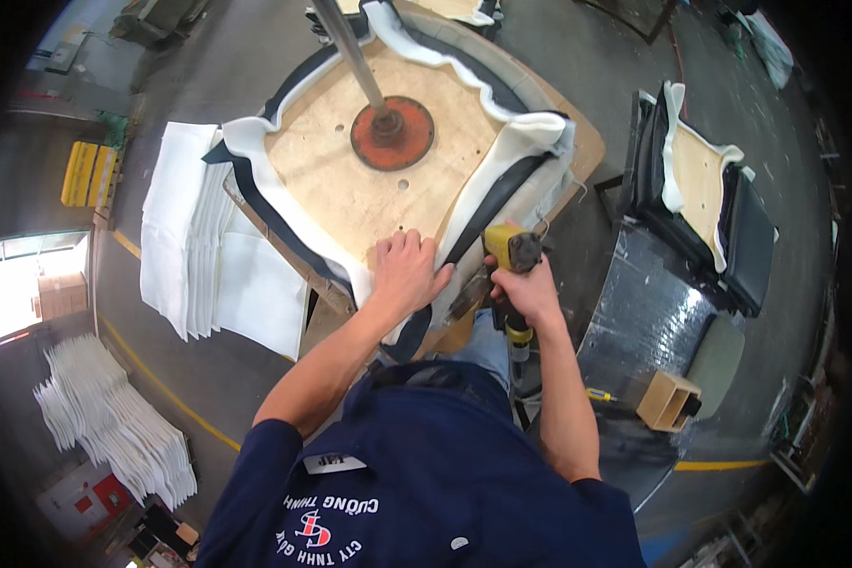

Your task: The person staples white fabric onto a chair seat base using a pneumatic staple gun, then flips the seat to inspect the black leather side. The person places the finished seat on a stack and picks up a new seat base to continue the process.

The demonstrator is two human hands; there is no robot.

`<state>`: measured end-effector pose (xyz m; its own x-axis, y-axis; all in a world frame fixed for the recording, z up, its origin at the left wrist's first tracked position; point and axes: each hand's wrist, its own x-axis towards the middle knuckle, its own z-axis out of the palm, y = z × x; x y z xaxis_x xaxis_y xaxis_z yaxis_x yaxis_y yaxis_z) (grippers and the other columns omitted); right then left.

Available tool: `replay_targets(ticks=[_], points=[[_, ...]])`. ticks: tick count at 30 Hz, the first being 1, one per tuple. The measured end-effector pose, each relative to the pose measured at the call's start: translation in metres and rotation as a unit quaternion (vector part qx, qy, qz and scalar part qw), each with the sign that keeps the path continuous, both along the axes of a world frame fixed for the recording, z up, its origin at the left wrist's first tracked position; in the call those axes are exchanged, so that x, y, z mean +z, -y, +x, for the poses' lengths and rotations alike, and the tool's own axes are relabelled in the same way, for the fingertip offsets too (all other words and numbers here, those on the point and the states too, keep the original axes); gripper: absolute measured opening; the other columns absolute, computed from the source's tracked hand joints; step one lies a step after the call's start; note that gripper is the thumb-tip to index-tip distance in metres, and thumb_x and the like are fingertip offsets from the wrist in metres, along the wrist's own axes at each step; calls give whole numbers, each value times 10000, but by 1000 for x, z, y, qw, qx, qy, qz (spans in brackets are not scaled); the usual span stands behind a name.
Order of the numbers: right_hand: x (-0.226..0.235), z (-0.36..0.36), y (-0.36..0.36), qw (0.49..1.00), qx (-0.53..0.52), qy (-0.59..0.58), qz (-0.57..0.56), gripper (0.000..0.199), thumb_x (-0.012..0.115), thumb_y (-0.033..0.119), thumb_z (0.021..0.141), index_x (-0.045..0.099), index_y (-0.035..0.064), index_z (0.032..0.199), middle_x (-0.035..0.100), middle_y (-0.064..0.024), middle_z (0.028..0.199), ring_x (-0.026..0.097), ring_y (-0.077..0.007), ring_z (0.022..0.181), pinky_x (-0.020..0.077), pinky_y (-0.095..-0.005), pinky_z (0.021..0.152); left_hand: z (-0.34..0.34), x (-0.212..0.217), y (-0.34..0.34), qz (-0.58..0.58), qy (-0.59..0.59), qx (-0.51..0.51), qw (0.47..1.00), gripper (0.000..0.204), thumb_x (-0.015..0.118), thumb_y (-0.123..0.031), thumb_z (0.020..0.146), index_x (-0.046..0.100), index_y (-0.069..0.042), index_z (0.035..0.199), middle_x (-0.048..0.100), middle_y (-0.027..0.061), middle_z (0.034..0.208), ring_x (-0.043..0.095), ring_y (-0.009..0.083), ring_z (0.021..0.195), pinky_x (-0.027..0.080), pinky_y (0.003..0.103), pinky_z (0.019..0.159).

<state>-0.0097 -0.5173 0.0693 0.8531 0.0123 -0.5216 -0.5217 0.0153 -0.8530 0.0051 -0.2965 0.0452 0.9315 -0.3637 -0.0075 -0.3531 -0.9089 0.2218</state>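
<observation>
Closest in, one navy shirt (426, 464), and just beyond it one wooden seat panel (317, 175), edged with white padding (271, 189), one red disc (371, 150) on its face and one metal pole (349, 52) rising from that! Left hand (405, 270) lies palm-down at the near corner, thumb spread; right hand (532, 292) is wrapped round one yellow handheld tool (504, 244). Two stacks of white sheets (175, 227) off left! Over right, one open wooden box (655, 396), contents impossible to make out.
</observation>
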Motion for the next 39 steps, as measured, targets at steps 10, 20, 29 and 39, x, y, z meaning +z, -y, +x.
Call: replay_targets(ticks=[10,20,29,39], points=[[27,12,-41,995,27,-96,10,848,631,-83,791,405,107,1585,703,-107,1054,629,-141,597,552,-302,552,16,-38,-38,-132,23,-2,991,252,827,-343,773,711,-154,891,498,93,1057,470,317,1052,336,478,869],[38,36,-83,979,117,-154,-59,829,602,-67,801,401,100,1588,697,-101,1065,621,-137,601,538,-292,545,23,-52,-48,-183,31,5,983,227,805,-350,751,693,-194,871,491,63,1060,463,293,1069,334,477,893],[36,39,-101,976,125,-154,-92,802,575,-76,799,407,100,1563,697,-115,1077,644,-156,617,552,-304,549,25,-55,-47,-178,20,15,984,238,791,-347,735,687,-174,860,512,73,1075,469,291,1095,341,474,929],[40,39,-89,975,130,-153,-96,867,571,-117,807,336,107,1611,689,-135,1112,622,-135,589,539,-286,528,26,-58,-48,-191,30,19,981,272,820,-351,696,680,-163,835,522,77,1089,475,296,1114,353,474,917]])
